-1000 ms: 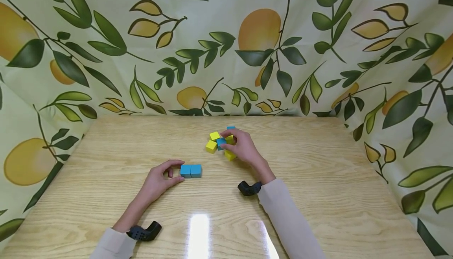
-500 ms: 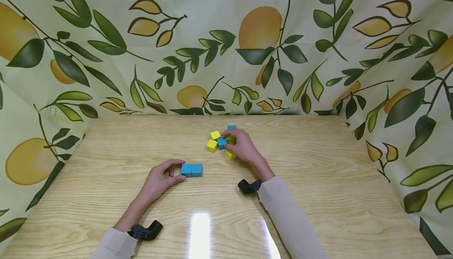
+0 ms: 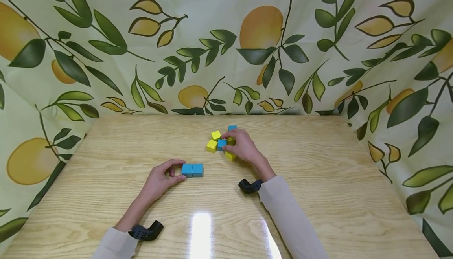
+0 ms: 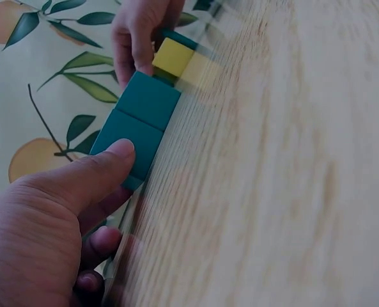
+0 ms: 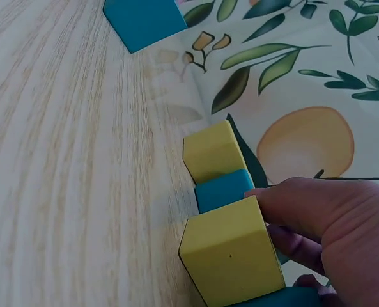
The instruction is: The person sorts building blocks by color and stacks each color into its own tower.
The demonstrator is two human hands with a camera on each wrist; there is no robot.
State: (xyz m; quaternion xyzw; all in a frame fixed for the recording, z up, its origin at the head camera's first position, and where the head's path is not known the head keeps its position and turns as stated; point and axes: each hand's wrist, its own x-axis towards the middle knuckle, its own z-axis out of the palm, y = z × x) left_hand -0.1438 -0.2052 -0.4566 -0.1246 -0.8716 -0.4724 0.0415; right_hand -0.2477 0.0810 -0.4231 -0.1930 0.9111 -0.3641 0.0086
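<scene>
Two blue cubes stand side by side on the wooden table [image 3: 170, 212] in the head view. My left hand [image 3: 157, 180] holds the left blue cube [image 3: 186, 170] between thumb and fingers; the right blue cube [image 3: 197, 170] touches it. Farther back, my right hand [image 3: 242, 145] pinches another blue cube [image 3: 221, 145] within a loose cluster. In the right wrist view, the thumb touches this blue cube [image 5: 224, 190], partly hidden behind a yellow cube [image 5: 231, 252]. Two yellow cubes [image 3: 212, 146] lie left of it. My right hand partly covers other yellow cubes [image 3: 230, 156].
One more blue cube [image 3: 232, 127] lies at the back of the cluster, near the table's far edge. A patterned cloth [image 3: 212, 66] with fruit and leaves hangs behind the table and along its sides. Dark wrist cameras [image 3: 249, 186] sit on both wrists.
The blue cube in my right hand has turned slightly and sits squarer to the view. Both hands keep their places; the head view has shifted a little.
</scene>
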